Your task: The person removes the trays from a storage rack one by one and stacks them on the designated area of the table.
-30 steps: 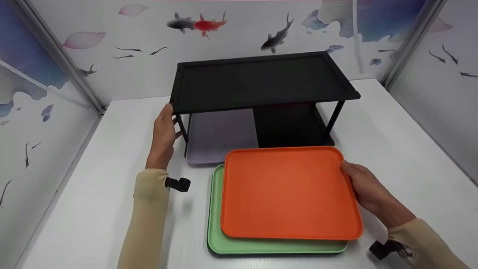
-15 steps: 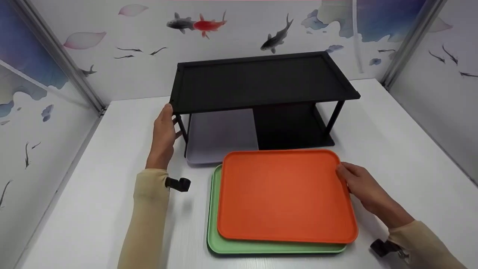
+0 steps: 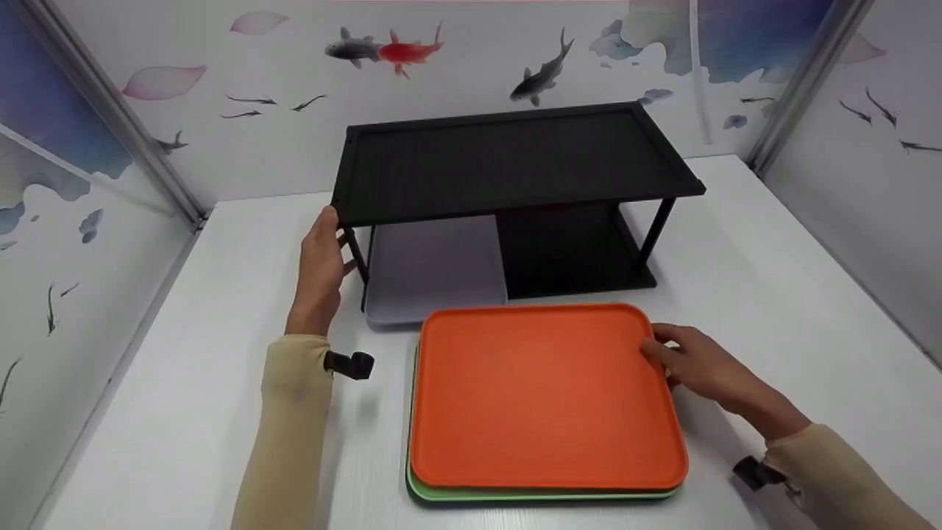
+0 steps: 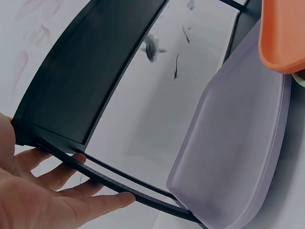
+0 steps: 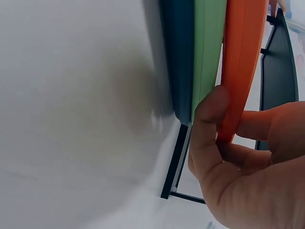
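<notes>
An orange tray is held by its right edge in my right hand, thumb on top and fingers beneath. It lies almost squarely over a green tray, with a gap at the held edge in the right wrist view. Under the green one is a dark blue tray. My left hand holds the left end of a black two-tier rack, the thumb at its upper corner and the fingers against the side posts. A pale purple tray sits on the rack's lower tier at the left, its front jutting out.
Bare black surface shows on the lower tier beside the purple tray. The white table is enclosed by panels, with a fish-painted back wall behind the rack.
My right hand has brought the orange tray left and toward me, so less of the green tray shows. My left hand stays on the rack.
</notes>
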`<action>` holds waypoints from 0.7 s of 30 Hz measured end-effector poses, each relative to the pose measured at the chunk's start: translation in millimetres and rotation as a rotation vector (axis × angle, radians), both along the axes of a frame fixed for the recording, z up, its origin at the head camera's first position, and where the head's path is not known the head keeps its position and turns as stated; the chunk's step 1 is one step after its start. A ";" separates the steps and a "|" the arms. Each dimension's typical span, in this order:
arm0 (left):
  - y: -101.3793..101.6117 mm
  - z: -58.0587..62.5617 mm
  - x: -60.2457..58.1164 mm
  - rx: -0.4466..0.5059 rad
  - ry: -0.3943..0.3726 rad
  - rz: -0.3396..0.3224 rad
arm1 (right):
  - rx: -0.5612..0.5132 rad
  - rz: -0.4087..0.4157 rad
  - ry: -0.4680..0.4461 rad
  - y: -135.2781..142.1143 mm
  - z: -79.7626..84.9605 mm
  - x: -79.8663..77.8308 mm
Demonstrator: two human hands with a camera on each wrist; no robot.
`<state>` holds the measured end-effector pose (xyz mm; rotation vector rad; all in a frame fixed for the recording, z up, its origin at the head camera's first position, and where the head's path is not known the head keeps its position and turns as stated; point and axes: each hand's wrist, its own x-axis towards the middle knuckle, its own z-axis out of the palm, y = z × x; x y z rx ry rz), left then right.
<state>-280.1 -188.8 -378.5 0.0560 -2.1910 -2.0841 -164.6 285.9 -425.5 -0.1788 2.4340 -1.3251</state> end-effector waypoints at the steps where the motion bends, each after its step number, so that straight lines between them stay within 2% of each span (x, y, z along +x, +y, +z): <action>1: -0.3 -0.5 0.4 0.003 0.001 0.001 | 0.015 0.005 0.002 -0.5 0.2 -0.2; 14: -0.2 -1.3 3.1 0.031 -0.004 0.008 | 0.183 0.061 0.013 -9.7 4.1 -4.5; 18: 0.4 -0.5 1.5 0.022 -0.010 0.004 | 0.263 0.067 0.009 -12.3 5.6 -6.3; 21: 0.5 1.6 -0.8 0.013 -0.011 0.001 | 0.345 0.051 0.051 -16.9 9.3 -8.5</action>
